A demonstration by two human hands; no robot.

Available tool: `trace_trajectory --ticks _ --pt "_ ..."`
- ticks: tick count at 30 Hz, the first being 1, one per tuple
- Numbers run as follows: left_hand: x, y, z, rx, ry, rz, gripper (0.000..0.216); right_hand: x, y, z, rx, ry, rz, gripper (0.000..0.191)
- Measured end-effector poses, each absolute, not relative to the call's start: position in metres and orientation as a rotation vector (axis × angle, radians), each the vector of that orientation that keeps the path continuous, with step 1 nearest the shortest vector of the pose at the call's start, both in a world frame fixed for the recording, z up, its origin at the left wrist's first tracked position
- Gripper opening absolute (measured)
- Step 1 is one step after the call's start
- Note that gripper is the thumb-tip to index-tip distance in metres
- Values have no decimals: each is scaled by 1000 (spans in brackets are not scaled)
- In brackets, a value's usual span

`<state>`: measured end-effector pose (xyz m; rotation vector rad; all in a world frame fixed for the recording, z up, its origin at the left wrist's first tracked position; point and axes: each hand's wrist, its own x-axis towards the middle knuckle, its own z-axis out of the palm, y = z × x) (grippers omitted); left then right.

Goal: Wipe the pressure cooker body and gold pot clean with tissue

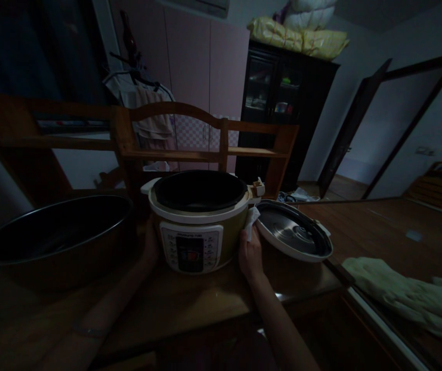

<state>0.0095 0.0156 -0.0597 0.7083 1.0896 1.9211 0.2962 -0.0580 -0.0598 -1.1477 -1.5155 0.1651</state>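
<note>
An electric pressure cooker (228,238) stands upright on the wooden desk, its black inside showing and its control panel facing me. My left hand (150,242) is against the cooker's left side, wrapped round it, with the fingertips hidden in shadow. On the other side, my right hand (250,252) has its fingers closed on a white tissue (251,222), which touches the cooker's right wall. The round lid (290,232) lies to the right with its metal underside up, close beside my right hand. Left of my left hand sits a large dark pot (62,252).
A wooden shelf rail (174,153) runs along the back of the desk (190,309). At the right, a pale green cloth (402,288) lies on a lower brown surface (375,232). Behind are pink wardrobes (190,72), a black cabinet (301,93) and an open door (354,118).
</note>
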Motion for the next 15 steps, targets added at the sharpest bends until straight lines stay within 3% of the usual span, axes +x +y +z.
trace_trajectory --ticks 15 --pt "10 15 -59 708 1076 1924 40 296 -57 -61 -1168 -1511 145 55"
